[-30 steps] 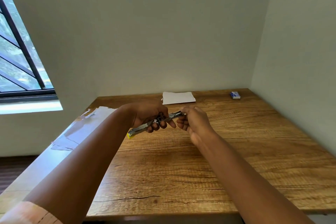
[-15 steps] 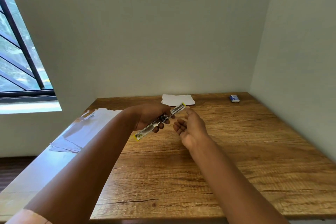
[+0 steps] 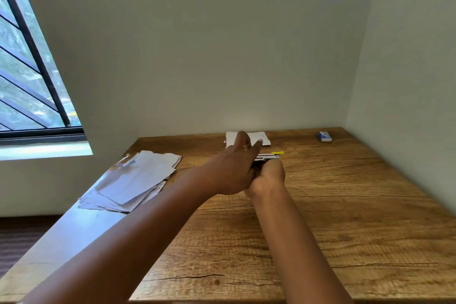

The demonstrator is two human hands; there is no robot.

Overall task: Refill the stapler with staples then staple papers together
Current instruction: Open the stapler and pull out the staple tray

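The slim metal stapler (image 3: 268, 157) with a yellow tip pokes out to the right from between my two hands, above the middle of the wooden table (image 3: 345, 205). My right hand (image 3: 269, 176) is curled round the stapler from below. My left hand (image 3: 234, 168) lies across it from the left with fingers straight, pointing toward the far wall and hiding most of the stapler. A small blue staple box (image 3: 324, 136) sits at the far right corner. A white folded paper (image 3: 261, 138) lies at the back edge, partly behind my left fingers.
A loose pile of white papers (image 3: 138, 177) lies on the table's left side, overhanging its edge. Walls close the table in at the back and right. A window (image 3: 27, 81) is at the left.
The stapler has passed from my left hand's grip into my right hand. My left fingers have straightened over it. Both hands moved forward and the stapler now lies level.
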